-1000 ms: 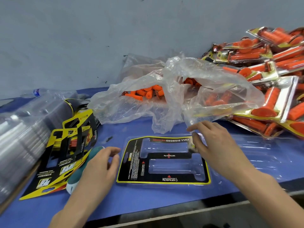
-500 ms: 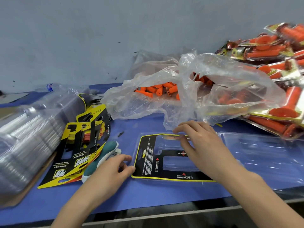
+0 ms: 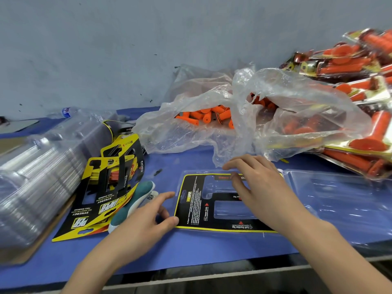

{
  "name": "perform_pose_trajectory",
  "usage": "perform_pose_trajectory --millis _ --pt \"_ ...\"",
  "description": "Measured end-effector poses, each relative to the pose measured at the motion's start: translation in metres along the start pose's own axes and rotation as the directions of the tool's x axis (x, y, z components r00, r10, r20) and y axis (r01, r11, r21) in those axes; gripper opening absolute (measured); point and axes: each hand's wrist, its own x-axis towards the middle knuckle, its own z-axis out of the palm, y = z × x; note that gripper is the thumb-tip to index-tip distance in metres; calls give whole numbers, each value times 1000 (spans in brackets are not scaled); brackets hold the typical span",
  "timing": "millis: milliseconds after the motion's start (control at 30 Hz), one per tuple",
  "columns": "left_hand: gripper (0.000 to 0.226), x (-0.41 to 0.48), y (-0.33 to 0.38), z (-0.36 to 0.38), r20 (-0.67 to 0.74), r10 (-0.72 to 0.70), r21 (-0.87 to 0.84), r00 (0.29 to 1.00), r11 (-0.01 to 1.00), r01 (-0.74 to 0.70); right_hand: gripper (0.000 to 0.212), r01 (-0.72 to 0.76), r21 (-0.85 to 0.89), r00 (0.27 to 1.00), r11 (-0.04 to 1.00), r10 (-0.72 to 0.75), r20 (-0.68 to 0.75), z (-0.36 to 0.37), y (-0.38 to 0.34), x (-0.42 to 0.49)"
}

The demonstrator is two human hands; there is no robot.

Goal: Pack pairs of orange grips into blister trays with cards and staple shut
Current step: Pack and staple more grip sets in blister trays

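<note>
both hands on the card in the open tray

an open blister tray (image 3: 339,200) lies flat on the blue desk (image 3: 191,249), directly in front of the person. its left half carries a black and yellow card (image 3: 195,206). its right half is bare clear plastic and reaches toward 3 o'clock.

the right hand (image 3: 265,187) lies over the far part of the card. its fingers are apart and only lightly bent, the tips are near the card's 12 o'clock edge, and it clamps nothing. the left hand (image 3: 146,219) is at 9 o'clock of the card with its fingers spread. its thumb touches the near left corner of the tray, and it grips nothing.

the orange grips (image 3: 207,115) lie loose in a crumpled plastic bag (image 3: 297,98) at 12 o'clock. the bag's lower fold hangs just beside the tray's far edge. a teal and white stapler (image 3: 131,206) lies at 9 o'clock, just beside the left hand and against a pile of cards (image 3: 110,187). further out at 9 o'clock is a stack of clear trays (image 3: 38,177). finished packs (image 3: 360,66) are heaped at 2 o'clock, and the lowest ones are near the tray's far right edge.

a strip of bare desk shows at 6 o'clock, between the card's near edge and the desk's front edge. a smaller patch shows at 11 o'clock, between the pile of cards, the bag and the tray.
</note>
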Motion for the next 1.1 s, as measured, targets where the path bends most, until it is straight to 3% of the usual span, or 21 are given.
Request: perform_pose_trajectory --millis 167,400,533,800,967,1100 --pt "46 1 0 2 10 76 106 997 991 -76 26 -1 -4 1000 1000 1 5 0 0 0" --pt "31 0 1 -1 -27 85 67 996 994 -83 25 -21 6 999 1000 21 -24 -4 5 2" --pt "29 2 2 -2 -195 132 133 972 985 -107 23 -48 29 996 998 50 -77 -9 13 5" --pt "23 11 38 4 -462 294 174 837 955 -239 23 -123 116 982 986 138 -128 -26 33 17" --pt "19 50 69 -2 -513 332 185 792 943 -276 23 -175 158 982 972 184 -43 -35 45 27" --pt "22 132 91 -18 -467 358 259 809 930 -262 23 -199 186 980 962 195 38 -38 51 40"
